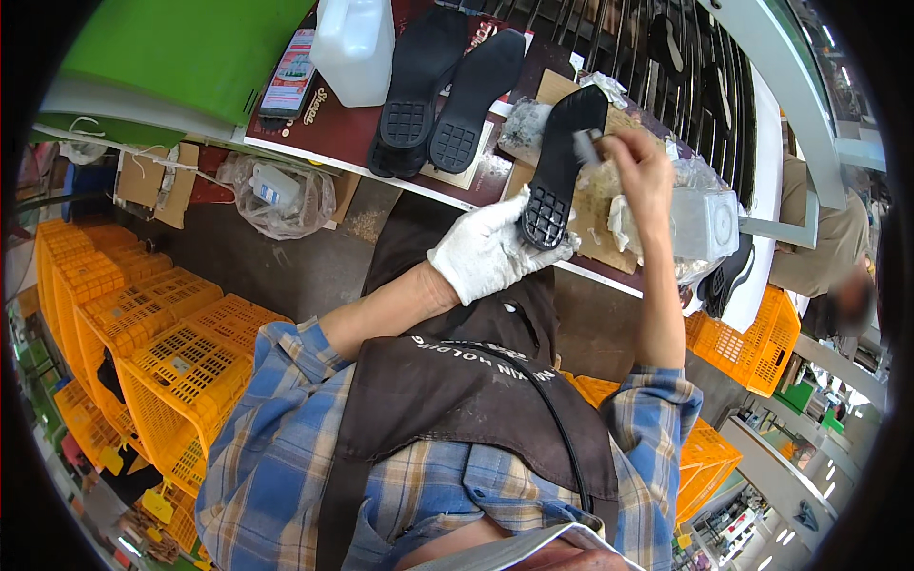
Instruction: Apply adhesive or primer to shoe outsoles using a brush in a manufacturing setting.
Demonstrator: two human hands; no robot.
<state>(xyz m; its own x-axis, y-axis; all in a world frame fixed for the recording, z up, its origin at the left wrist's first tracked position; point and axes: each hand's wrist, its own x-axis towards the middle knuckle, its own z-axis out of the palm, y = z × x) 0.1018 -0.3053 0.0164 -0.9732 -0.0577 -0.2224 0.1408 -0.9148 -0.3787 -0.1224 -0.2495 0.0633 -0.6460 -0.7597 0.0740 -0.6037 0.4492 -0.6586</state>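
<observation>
A black shoe sole (pixel 562 143) is held slanted above the table, its gridded heel end toward me. My left hand (pixel 484 249), in a white glove, is closed around that heel. Over the middle of the sole, my bare right hand (pixel 644 176) pinches a small pale tool (pixel 586 147) that looks like a brush; motion blurs it. More black soles (pixel 476 100) lie in a group to the left of the held one. Beneath the held sole is a stained piece of cardboard (pixel 600 228).
A white plastic jug (pixel 352 52) and a phone (pixel 288 81) stand at the table's left. A translucent container (pixel 705 224) wrapped in plastic is at right. Metal bars (pixel 609 33) run behind. Yellow crates (pixel 181 371) are stacked left; another person (pixel 809 228) sits at far right.
</observation>
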